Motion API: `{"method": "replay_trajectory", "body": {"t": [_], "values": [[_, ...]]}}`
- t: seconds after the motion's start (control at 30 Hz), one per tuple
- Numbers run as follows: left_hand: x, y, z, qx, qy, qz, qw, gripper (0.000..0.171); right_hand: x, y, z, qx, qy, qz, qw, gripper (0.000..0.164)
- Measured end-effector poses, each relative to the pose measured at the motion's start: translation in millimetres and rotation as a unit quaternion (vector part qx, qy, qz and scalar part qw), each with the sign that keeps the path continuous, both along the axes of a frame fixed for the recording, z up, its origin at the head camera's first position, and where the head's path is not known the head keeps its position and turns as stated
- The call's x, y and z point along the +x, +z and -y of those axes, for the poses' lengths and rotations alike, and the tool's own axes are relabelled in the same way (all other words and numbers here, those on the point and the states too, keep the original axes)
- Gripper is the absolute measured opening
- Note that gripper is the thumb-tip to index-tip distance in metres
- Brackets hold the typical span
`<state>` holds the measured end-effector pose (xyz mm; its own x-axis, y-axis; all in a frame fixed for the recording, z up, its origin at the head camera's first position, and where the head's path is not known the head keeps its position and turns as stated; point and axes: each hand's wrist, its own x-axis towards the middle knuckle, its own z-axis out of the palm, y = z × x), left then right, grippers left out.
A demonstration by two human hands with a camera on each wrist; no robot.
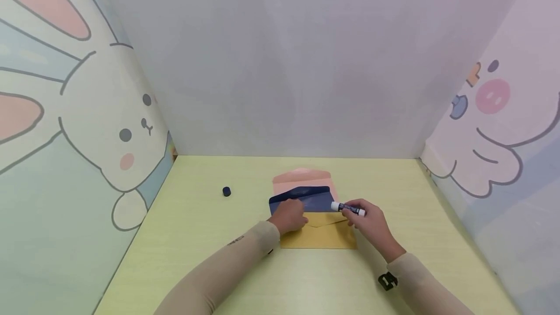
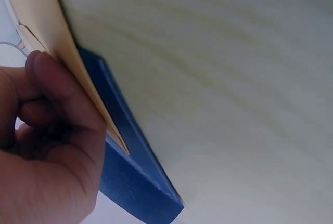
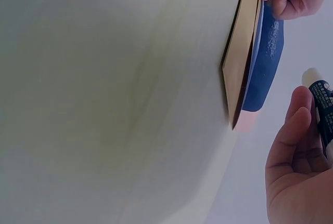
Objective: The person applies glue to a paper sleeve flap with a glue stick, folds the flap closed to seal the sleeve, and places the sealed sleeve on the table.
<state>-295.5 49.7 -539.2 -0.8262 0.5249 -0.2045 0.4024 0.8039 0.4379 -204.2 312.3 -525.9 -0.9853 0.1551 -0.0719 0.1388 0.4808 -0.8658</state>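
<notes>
Three envelopes lie overlapped on the table: a yellow envelope [image 1: 318, 238] nearest me, a dark blue envelope [image 1: 317, 202] partly under it, and a pink envelope [image 1: 302, 175] at the back. The blue and pink flaps are spread open away from me; the yellow flap is folded down. My left hand [image 1: 288, 215], fingers curled, presses on the overlapped yellow and blue envelopes. Whitish specks show on the blue flap [image 3: 271, 42]. In my right hand [image 1: 372, 225] I pinch an uncapped glue stick [image 1: 353, 209], white end pointing left, near the blue envelope's right corner.
A dark cap [image 1: 226, 191] stands on the pale yellow-green table [image 1: 197, 227], left of the envelopes. A grey wall [image 1: 297, 86] rises at the back. Side panels with a cartoon rabbit [image 1: 105, 130] and a cartoon pig [image 1: 503, 120] bound the table left and right.
</notes>
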Motion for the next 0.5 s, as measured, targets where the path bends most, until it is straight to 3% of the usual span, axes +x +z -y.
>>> {"method": "replay_trajectory", "body": {"t": [0.2,0.37,0.5], "values": [[1.9,2.5,1.6,0.007,0.007,0.011,0.9999,0.063,0.5,-2.3,-1.4,-0.012,0.001,0.001,1.000,0.040],[1.4,4.0,1.7,0.006,0.009,0.012,0.9999,0.063,-1.9,-17.7,-11.2,-0.042,0.030,-0.049,0.997,0.043],[0.5,2.2,1.3,0.001,0.009,0.010,0.9999,0.064,-2.1,-17.2,-10.8,-0.042,0.029,-0.050,0.997,0.044]]}}
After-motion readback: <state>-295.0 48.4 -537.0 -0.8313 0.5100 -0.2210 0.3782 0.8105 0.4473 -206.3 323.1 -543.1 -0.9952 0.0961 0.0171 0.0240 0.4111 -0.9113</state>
